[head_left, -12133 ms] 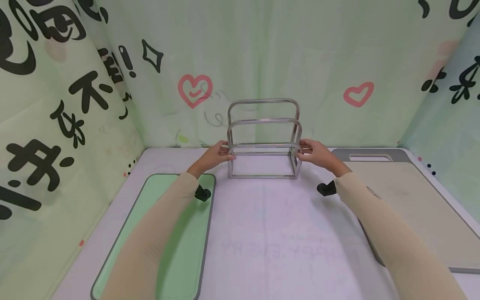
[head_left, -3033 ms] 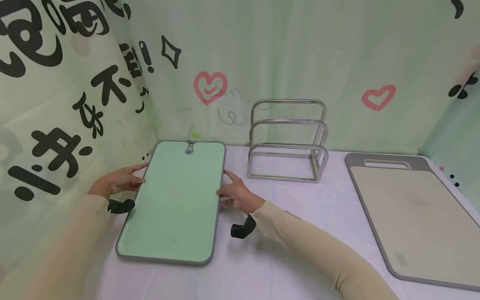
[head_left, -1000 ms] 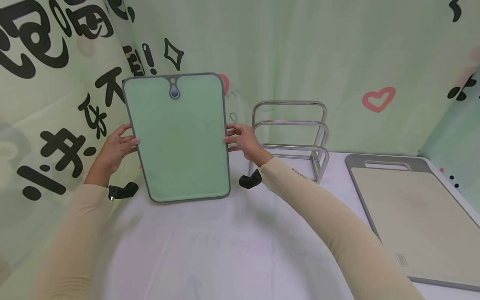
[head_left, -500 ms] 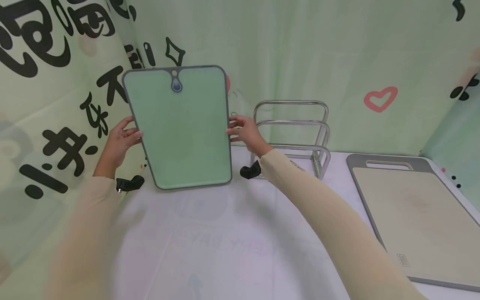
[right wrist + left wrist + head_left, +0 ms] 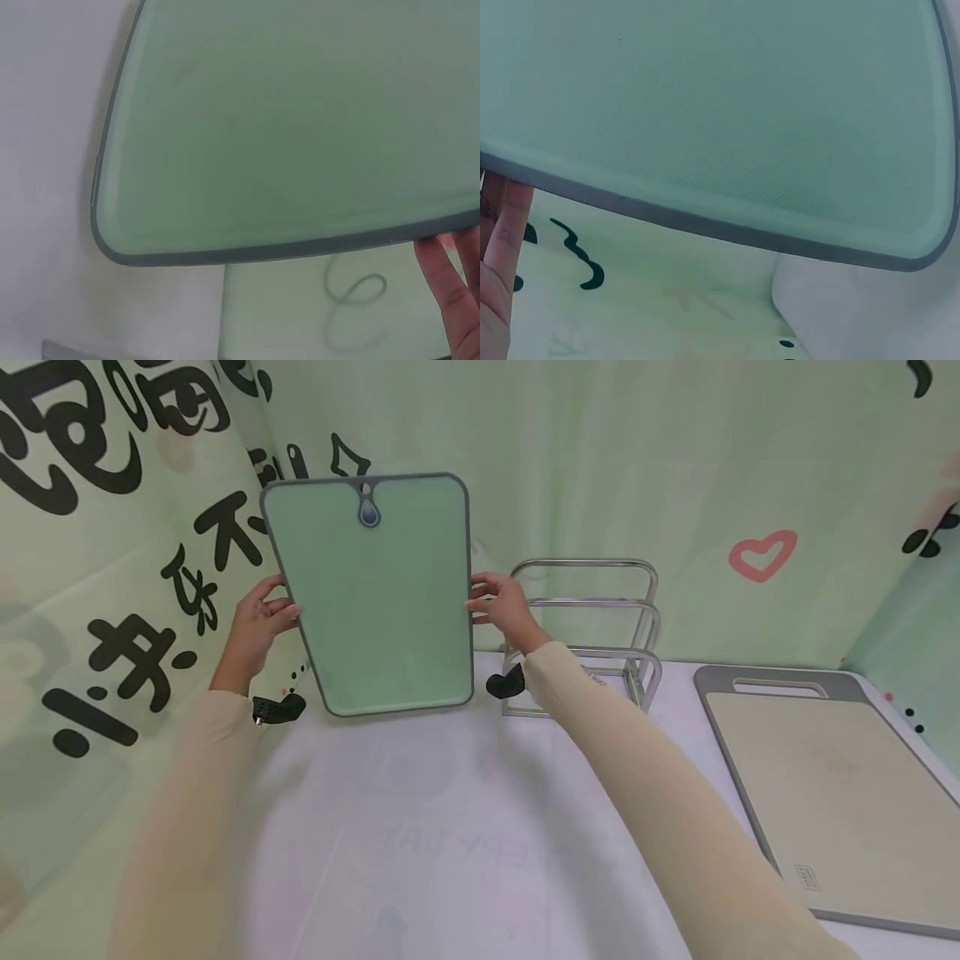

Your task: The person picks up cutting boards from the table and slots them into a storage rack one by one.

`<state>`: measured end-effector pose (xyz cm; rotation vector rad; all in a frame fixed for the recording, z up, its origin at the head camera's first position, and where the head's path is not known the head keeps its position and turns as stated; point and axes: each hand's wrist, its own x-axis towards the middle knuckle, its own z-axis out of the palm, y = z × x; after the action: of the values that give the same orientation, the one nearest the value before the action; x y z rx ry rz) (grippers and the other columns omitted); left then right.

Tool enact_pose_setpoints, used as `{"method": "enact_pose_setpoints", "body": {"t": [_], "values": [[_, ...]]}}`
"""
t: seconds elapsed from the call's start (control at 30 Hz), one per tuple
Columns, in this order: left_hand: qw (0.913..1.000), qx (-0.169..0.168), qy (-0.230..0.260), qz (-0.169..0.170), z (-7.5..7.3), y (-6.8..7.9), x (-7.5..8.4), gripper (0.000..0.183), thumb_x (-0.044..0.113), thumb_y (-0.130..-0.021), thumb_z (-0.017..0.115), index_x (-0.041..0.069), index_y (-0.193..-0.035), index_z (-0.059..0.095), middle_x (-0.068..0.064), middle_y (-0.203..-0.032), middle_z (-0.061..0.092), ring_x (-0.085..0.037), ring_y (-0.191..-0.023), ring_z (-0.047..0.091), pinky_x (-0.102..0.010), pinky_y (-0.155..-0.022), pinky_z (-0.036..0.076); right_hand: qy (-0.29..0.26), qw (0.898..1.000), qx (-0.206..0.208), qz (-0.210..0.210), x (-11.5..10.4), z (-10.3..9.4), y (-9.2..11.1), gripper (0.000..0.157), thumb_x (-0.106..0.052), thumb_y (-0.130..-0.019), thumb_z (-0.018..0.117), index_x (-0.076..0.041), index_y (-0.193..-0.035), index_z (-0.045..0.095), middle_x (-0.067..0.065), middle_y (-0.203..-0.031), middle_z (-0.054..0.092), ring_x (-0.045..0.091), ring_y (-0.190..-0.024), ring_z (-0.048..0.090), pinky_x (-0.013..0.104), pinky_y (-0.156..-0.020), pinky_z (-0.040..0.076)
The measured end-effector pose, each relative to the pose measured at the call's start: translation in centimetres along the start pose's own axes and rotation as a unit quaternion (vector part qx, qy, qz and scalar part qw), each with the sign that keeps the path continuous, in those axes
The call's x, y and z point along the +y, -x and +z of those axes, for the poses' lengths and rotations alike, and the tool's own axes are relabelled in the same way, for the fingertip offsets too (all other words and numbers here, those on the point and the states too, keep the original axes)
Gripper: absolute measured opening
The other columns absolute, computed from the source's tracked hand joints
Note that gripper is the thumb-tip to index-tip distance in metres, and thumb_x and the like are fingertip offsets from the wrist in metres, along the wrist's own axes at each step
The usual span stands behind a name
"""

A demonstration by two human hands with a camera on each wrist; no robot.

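A light green cutting board with a grey rim and a drop-shaped mark near its top edge is held up, nearly upright, above the table. My left hand grips its left edge, thumb in front and fingers toward the back. On the opposite edge my right hand pinches the board the same way. Both wrist views show the board's textured face, with fingers and fingers at its grey edge. Just right of and behind the right hand stands a metal wire rack, its lower left part hidden by that arm.
A beige cutting board with a grey border and a handle slot lies flat on the right of the white table. Green printed curtains enclose the back and sides.
The green board, which lay flat at first, has been gripped by both hands, tilted up and raised. Over the last second it rose further and shifted right. The hands earlier touched the rack.
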<state>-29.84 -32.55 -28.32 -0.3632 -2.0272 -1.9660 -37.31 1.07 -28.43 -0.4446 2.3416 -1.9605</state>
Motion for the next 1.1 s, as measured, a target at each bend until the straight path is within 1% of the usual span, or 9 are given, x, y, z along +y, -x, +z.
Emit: {"method": "enact_pose_setpoints", "body": {"t": [0.1, 0.13, 0.27, 0.37, 0.67, 0.77, 0.83, 1.03, 1.1], "values": [[0.9996, 0.009, -0.026, 0.001, 0.4, -0.5, 0.1, 0.034, 0.0, -0.091, 0.055, 0.015, -0.122, 0.055, 0.013, -0.088, 0.07, -0.001, -0.082, 0.065, -0.013, -0.073, 0.052, 0.0, 1.0, 0.003, -0.01, -0.3, -0.5, -0.1, 0.039, 0.003, -0.088, 0.059, -0.003, -0.127, 0.056, 0.01, -0.102, 0.057, 0.018, -0.088, 0.06, 0.041, -0.087, 0.054], [0.9996, 0.011, -0.026, 0.004, 0.5, -0.6, 0.1, 0.035, 0.0, -0.091, 0.055, 0.014, -0.123, 0.054, 0.013, -0.088, 0.07, -0.001, -0.082, 0.065, -0.013, -0.073, 0.052, 0.0, 1.0, 0.004, -0.013, -0.4, -0.6, -0.2, 0.038, 0.003, -0.088, 0.059, -0.002, -0.126, 0.056, 0.009, -0.101, 0.057, 0.017, -0.086, 0.06, 0.041, -0.087, 0.054], [0.9998, 0.011, -0.001, 0.014, 1.1, -1.1, 0.3, 0.035, -0.004, -0.091, 0.054, 0.013, -0.122, 0.055, 0.011, -0.086, 0.07, -0.002, -0.08, 0.066, -0.015, -0.071, 0.053, 0.003, 1.0, 0.009, -0.026, -0.7, -1.3, -0.6, 0.037, 0.005, -0.088, 0.058, 0.0, -0.125, 0.056, 0.007, -0.097, 0.055, 0.015, -0.083, 0.059, 0.043, -0.087, 0.054], [0.9997, 0.009, 0.009, 0.022, 1.6, -1.5, 0.3, 0.036, -0.006, -0.09, 0.054, 0.013, -0.12, 0.055, 0.01, -0.085, 0.07, -0.002, -0.079, 0.066, -0.015, -0.071, 0.053, 0.016, 0.999, 0.015, -0.028, -0.9, -1.8, -0.9, 0.037, 0.004, -0.089, 0.058, -0.001, -0.125, 0.056, 0.008, -0.098, 0.056, 0.016, -0.084, 0.059, 0.043, -0.087, 0.054], [0.9983, 0.017, 0.002, 0.056, 3.0, -2.2, 0.2, 0.034, -0.007, -0.09, 0.054, 0.013, -0.118, 0.055, 0.011, -0.086, 0.07, -0.001, -0.08, 0.065, -0.015, -0.07, 0.052, 0.038, 0.998, 0.01, -0.04, -1.3, -3.3, -1.3, 0.037, 0.003, -0.09, 0.057, 0.0, -0.126, 0.053, 0.009, -0.105, 0.055, 0.017, -0.088, 0.058, 0.04, -0.089, 0.053], [0.998, 0.02, 0.003, 0.06, 3.6, -2.6, 0.1, 0.035, -0.007, -0.09, 0.054, 0.011, -0.12, 0.054, 0.012, -0.086, 0.07, -0.001, -0.08, 0.065, -0.015, -0.07, 0.053, 0.047, 0.998, 0.011, -0.047, -1.5, -4.0, -1.3, 0.035, 0.003, -0.09, 0.057, 0.0, -0.124, 0.054, 0.01, -0.104, 0.055, 0.017, -0.087, 0.057, 0.04, -0.09, 0.053], [0.9979, 0.021, -0.006, 0.062, 4.0, -2.8, 0.1, 0.035, -0.006, -0.09, 0.054, 0.01, -0.121, 0.053, 0.012, -0.086, 0.07, -0.001, -0.081, 0.065, -0.015, -0.07, 0.053, 0.049, 0.997, 0.013, -0.05, -1.6, -4.4, -1.3, 0.034, 0.004, -0.09, 0.057, 0.001, -0.124, 0.054, 0.01, -0.103, 0.055, 0.017, -0.087, 0.057, 0.041, -0.09, 0.053], [0.9974, 0.022, -0.003, 0.069, 4.8, -3.3, 0.0, 0.034, -0.006, -0.09, 0.053, 0.008, -0.122, 0.052, 0.011, -0.085, 0.069, -0.002, -0.08, 0.065, -0.014, -0.071, 0.052, 0.051, 0.997, 0.019, -0.05, -1.9, -5.4, -1.5, 0.036, 0.006, -0.088, 0.058, 0.003, -0.124, 0.053, 0.007, -0.099, 0.055, 0.011, -0.081, 0.056, 0.037, -0.088, 0.054], [0.9973, 0.02, -0.004, 0.07, 5.1, -3.4, 0.0, 0.035, -0.006, -0.09, 0.054, 0.007, -0.123, 0.052, 0.01, -0.085, 0.069, -0.002, -0.081, 0.065, -0.014, -0.071, 0.052, 0.049, 0.997, 0.02, -0.054, -2.0, -5.7, -1.6, 0.035, 0.007, -0.088, 0.057, 0.004, -0.123, 0.053, 0.007, -0.098, 0.055, 0.01, -0.08, 0.056, 0.038, -0.088, 0.054]]}}
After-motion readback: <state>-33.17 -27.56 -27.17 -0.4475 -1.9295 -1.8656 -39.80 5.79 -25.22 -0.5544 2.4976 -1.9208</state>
